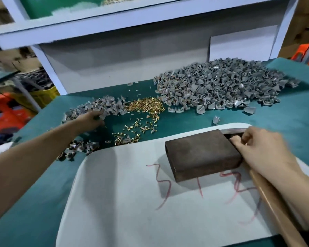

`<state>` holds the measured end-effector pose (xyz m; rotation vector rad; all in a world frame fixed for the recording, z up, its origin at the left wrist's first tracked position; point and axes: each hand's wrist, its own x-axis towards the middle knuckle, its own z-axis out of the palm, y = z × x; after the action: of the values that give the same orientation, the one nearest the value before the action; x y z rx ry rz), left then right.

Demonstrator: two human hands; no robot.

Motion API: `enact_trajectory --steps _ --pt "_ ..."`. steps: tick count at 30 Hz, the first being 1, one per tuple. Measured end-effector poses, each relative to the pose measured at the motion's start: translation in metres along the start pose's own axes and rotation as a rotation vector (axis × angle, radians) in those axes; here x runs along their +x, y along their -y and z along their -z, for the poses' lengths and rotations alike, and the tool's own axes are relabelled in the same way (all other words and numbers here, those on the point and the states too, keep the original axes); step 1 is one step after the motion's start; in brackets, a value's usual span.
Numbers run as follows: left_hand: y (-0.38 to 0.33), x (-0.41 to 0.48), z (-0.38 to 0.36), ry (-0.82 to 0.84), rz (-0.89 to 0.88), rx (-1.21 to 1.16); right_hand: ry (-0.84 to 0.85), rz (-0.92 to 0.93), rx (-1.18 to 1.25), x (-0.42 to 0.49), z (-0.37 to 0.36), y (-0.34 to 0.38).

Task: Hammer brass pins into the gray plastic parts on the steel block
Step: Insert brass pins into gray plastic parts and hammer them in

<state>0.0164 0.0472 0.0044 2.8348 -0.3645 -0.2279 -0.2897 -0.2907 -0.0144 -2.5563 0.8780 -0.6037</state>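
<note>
On the tabletop [34, 202]: fetching a part, hammer parked

At the left pile of gray plastic parts [103, 106], your left hand [91, 119] digs in. Blur hides whether its grip holds one. Your right hand [257, 150] is wrapped round the hammer [275, 202], head beside the steel block [202, 154], likely ready to strike. The block top is bare. The brass pins [144, 104] sit between the piles, in easy reach.

The white sheet [118, 202] lies open left of the steel block [200, 152], while scattered brass pins [144, 104] and gray part piles [221, 84] crowd the far bench [185, 116].
</note>
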Motion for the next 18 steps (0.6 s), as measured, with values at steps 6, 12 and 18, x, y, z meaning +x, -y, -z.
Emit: enact_trajectory --steps 6,12,18 --pt "0.003 -0.016 -0.006 -0.249 -0.074 -0.101 0.022 0.002 0.015 0.001 -0.001 -0.002" --pt "-0.01 -0.021 -0.008 -0.3 -0.127 -0.109 0.011 -0.006 0.022 0.001 -0.003 -0.003" --pt "-0.039 -0.037 0.005 -0.269 -0.329 -0.023 0.024 -0.014 0.015 0.001 -0.002 -0.005"
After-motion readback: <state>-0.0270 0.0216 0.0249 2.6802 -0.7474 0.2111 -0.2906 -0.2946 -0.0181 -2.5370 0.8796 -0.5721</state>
